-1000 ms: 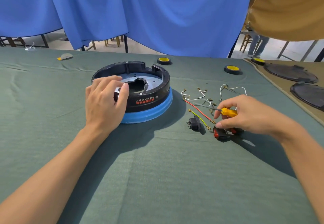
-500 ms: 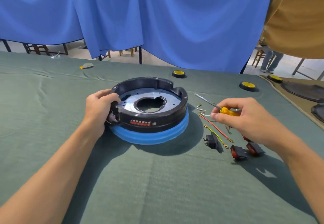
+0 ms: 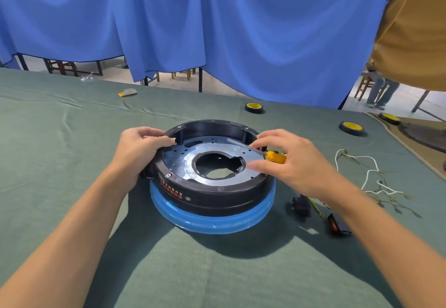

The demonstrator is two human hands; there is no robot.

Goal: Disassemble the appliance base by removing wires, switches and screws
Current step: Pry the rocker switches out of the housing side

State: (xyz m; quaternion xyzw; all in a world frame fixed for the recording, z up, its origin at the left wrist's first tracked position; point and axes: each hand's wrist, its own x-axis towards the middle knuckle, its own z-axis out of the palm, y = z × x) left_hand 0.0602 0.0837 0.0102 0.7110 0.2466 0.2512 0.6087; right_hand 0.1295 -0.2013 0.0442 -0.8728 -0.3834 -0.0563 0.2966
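From where the person stands, the round black plastic appliance base sits on its blue ring in the middle of the green cloth-covered worktop. The left hand grips its left rim, fingers curled over the edge. The right hand is over the right rim, pinching a yellow-handled screwdriver. Its blurred shaft slants across the grey metal plate inside the base. The right forearm crosses in front of loose parts lying to the right: a small black switch near the base, a red rocker switch partly hidden, and thin white wires farther out. Two black tape rolls with yellow cores lie beyond, before the blue curtain.
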